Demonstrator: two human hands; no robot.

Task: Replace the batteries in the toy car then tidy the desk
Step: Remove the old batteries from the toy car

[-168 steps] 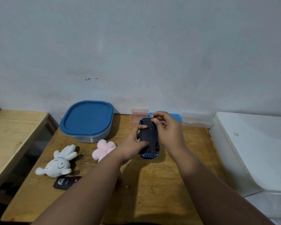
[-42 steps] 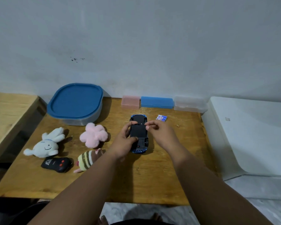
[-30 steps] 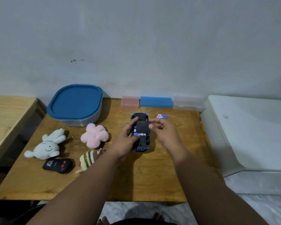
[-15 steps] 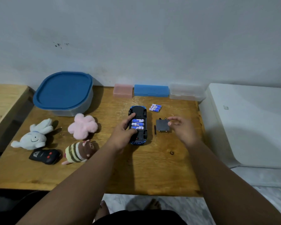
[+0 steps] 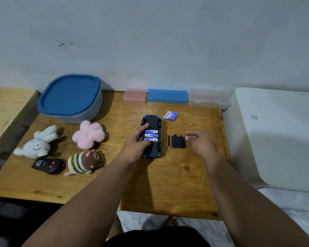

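Note:
The blue toy car [image 5: 159,122] lies upside down on the wooden desk [image 5: 159,184]. Its battery compartment is uncovered and three blue batteries [image 5: 151,135] sit in it. My left hand [image 5: 136,143] grips the car's left side, thumb at the compartment's near edge. The black battery cover [image 5: 178,142] lies flat just right of the car, with a small screwdriver [image 5: 168,144] between them. My right hand [image 5: 201,144] hovers beside the cover's right edge, fingers loosely bent and holding nothing. A few loose blue batteries [image 5: 170,115] lie beyond the car.
A blue-lidded tub [image 5: 70,97] stands at the back left. Pink [image 5: 135,95], blue [image 5: 167,95] and clear [image 5: 207,98] boxes line the wall. A white plush [image 5: 36,145], pink plush [image 5: 88,134], striped plush [image 5: 82,162] and black remote [image 5: 47,165] lie left. A white surface [image 5: 275,136] borders the right.
My right hand lifted the cover off the car, laid it on the desk to the right and let go. The batteries inside now show. My left hand stayed on the car.

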